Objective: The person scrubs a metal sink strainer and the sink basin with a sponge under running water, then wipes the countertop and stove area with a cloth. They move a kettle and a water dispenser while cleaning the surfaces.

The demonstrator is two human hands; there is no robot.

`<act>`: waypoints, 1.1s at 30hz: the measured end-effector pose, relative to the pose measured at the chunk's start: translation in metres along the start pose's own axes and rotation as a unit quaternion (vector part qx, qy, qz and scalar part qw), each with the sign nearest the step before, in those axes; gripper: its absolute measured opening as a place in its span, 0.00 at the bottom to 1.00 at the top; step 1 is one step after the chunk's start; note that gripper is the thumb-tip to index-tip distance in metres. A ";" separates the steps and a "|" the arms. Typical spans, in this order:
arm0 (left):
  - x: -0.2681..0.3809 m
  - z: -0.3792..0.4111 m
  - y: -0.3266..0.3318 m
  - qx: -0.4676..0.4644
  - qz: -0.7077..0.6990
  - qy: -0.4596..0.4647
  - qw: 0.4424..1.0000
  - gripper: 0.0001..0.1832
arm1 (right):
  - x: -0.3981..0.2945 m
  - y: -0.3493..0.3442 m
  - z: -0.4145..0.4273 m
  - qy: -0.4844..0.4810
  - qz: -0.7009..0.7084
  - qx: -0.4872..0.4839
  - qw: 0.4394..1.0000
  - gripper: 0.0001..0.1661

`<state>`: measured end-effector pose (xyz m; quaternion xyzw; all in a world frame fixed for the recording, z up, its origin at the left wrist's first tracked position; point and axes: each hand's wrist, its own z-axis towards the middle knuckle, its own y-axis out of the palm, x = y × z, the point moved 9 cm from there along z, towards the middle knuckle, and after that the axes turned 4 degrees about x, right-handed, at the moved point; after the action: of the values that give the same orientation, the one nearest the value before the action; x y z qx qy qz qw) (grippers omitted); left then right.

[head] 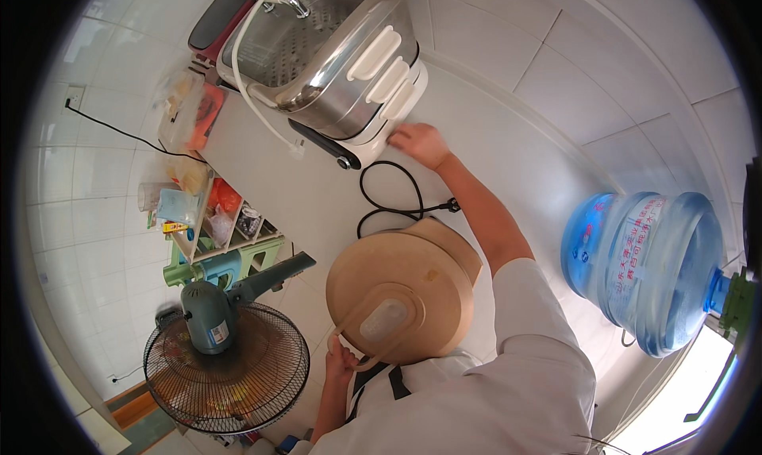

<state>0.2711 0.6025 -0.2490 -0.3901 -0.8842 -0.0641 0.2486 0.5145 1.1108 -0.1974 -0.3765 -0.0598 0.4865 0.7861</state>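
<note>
My left hand (pixel 339 361) grips the carrying handle of a beige, round-lidded electric cooker (pixel 405 264), close against my body. A pale oval piece sits at the middle of its lid. My right arm reaches across the light counter, and my right hand (pixel 421 143), slightly blurred, is at the white base of a stainless-steel countertop appliance (pixel 324 106). Whether those fingers pinch anything is hidden. The appliance has an open basin and several white handles on its side. Between it and the cooker lies a looped black power cord (pixel 387 208) with a plug.
A white cord (pixel 235 56) hangs over the appliance. To the left are an orange package (pixel 208 115), a shelf (pixel 232 240) with bags and boxes, and a floor fan (pixel 226 365). At the right is a large blue water bottle (pixel 643 270). White tiled walls surround the counter.
</note>
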 end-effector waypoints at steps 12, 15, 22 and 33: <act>0.007 0.001 0.004 -0.031 0.018 0.013 0.999 0.24 | 0.120 -0.013 -0.037 0.498 0.029 0.137 0.856 0.07; 0.006 -0.004 0.005 -0.023 0.009 0.009 1.000 0.24 | 0.114 -0.036 -0.015 0.476 0.061 0.052 0.876 0.07; 0.005 -0.005 0.003 -0.032 0.005 0.010 0.999 0.22 | 0.005 -0.034 -0.079 0.392 0.142 -0.477 0.774 0.21; 0.005 -0.003 0.000 -0.030 0.001 0.011 0.999 0.23 | -0.019 -0.026 -0.068 0.349 0.117 -0.374 0.851 0.19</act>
<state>0.2700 0.6050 -0.2441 -0.3978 -0.8786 -0.0946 0.2468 0.5551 1.0530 -0.2232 -0.7913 0.0854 0.3526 0.4921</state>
